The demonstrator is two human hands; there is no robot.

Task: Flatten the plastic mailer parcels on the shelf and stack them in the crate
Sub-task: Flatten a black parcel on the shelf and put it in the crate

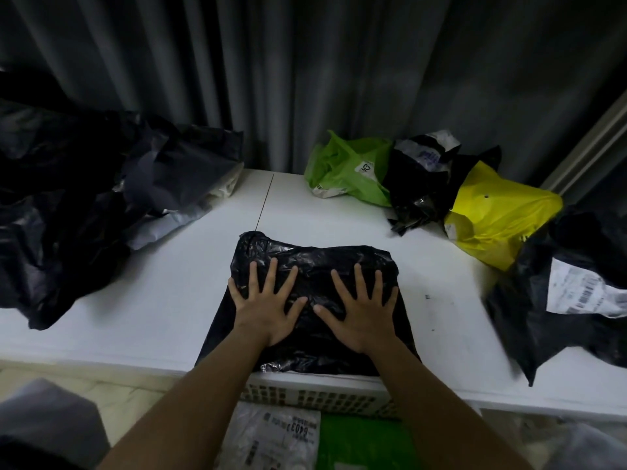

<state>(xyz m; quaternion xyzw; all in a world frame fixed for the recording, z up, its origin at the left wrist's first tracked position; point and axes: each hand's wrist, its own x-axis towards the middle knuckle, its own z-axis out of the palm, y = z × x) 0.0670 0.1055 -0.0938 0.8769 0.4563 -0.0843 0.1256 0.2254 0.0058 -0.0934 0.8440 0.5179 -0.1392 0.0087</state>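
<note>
Black mailer parcel point(315, 300) lies flat on the white shelf point(152, 300), centre front, near edge overhanging the crate point(315, 395) below. Both hands press on it, fingers straight and spread, gripping nothing: left hand point(268, 310) on the parcel's left half, right hand point(363, 313) on its right half, thumbs pointing toward each other, nearly meeting. Bare forearms come in from the bottom of the view.

White perforated crate sits just under the parcel's near edge; inside it a white mailer with label point(278, 435) on the left and a green mailer point(366, 442) beside it on the right.

Left of the black parcel, well apart: pile of crumpled black and grey mailers point(84, 184). Behind-right of the parcel: green mailer with a tag point(346, 171), then a black crumpled mailer point(424, 184), then a yellow mailer point(495, 215). Right of the parcel: black mailer with barcode label point(570, 293), hanging over the shelf edge. Grey curtain point(305, 79) behind the shelf.
</note>
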